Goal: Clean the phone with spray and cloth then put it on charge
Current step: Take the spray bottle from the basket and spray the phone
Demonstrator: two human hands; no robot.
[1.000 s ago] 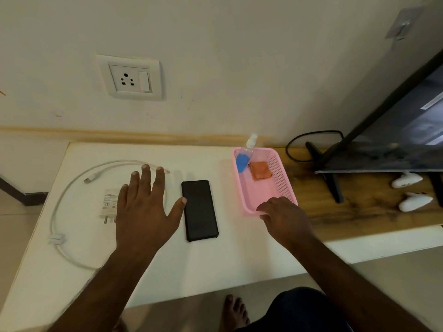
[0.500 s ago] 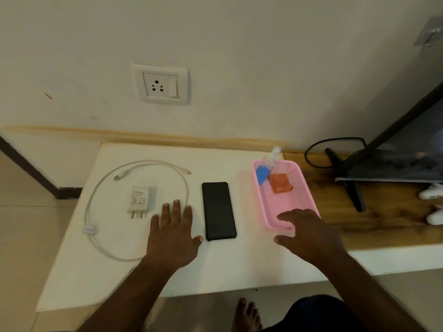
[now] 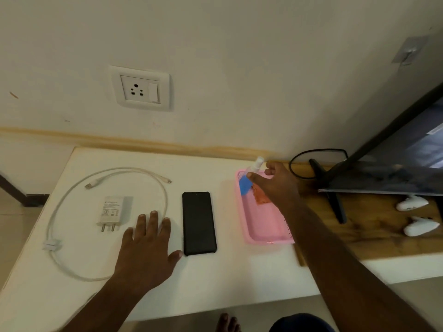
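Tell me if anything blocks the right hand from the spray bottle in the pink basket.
Nothing visible does. The right hand is over the far end of the pink basket, fingers spread beside the spray bottle. The orange cloth lies under the hand, not between them. Whether the fingers touch the bottle is unclear.

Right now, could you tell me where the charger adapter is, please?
The charger adapter lies on the white table's left side, inside the cable loop, beyond the left hand.

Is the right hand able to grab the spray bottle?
Probably yes. The right hand is open beside the spray bottle in the pink basket, with nothing between them.
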